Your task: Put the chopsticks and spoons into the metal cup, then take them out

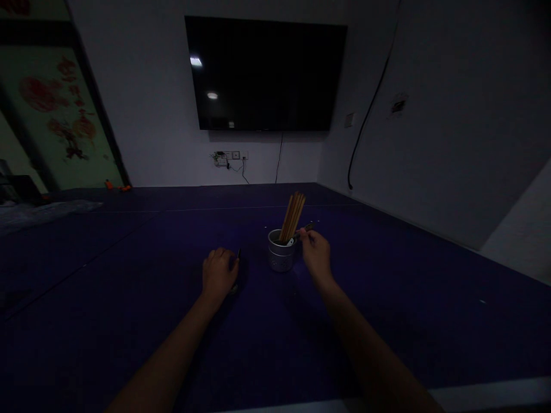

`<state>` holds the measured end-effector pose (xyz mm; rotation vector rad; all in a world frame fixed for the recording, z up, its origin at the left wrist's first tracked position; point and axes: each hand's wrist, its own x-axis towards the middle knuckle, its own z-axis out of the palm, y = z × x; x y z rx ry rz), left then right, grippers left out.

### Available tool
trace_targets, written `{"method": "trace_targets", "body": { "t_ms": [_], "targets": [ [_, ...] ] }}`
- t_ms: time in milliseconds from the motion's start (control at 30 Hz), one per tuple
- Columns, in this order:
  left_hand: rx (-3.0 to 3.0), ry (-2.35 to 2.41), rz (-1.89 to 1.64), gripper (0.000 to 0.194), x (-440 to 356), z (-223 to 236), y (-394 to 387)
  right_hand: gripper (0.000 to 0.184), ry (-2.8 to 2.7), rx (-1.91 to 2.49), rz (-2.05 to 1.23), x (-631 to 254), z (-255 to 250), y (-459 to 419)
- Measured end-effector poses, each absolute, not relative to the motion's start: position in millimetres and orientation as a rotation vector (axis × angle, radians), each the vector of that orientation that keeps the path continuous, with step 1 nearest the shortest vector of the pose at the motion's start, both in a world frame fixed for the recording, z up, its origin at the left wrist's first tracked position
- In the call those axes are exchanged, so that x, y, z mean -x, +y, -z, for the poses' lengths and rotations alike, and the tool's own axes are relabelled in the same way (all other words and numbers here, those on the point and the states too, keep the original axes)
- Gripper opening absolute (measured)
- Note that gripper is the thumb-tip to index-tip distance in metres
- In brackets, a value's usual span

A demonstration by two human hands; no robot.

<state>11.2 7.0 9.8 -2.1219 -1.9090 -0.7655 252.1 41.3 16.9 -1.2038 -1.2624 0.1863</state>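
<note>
A silvery metal cup (280,259) stands upright in front of me, holding a bundle of wooden chopsticks (293,217) that lean to the right. My right hand (315,252) is beside the cup's right rim, fingers pinched on a thin utensil (309,226) with a dark handle. Its pale end lies at the cup's mouth; its exact kind is too dark to tell. Left of the cup, my left hand (218,272) is curled low over the table around a slim dark utensil (239,253). One tip shows beyond the thumb and a rounded end below; the palm hides the rest.
The dark blue-purple tabletop (142,298) reaches to the wall, with seams across it. Clear plastic sheeting (43,212) lies at the far left, and small orange objects (124,188) sit at the back. A black cable (365,115) hangs down the right wall near the television (267,74).
</note>
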Motion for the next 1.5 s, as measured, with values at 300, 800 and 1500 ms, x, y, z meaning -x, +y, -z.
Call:
{"method": "trace_targets", "body": {
  "t_ms": [300, 800, 1500],
  "targets": [
    [2.152, -1.951, 0.659, 0.025, -11.4, -11.1, 5.9, 0.042, -1.391, 1.317, 0.072, -247.9, -20.7, 34.5],
    [2.172, -2.096, 0.427, 0.027, -11.0, -7.2, 8.6, 0.034, -1.457, 1.382, 0.201, -244.2, -21.8, 30.5],
    [2.253, -2.094, 0.331, 0.029, -10.7, -4.1, 10.0, 0.035, -1.288, 1.226, 0.231, -224.4, -32.4, 5.0]
  ]
}}
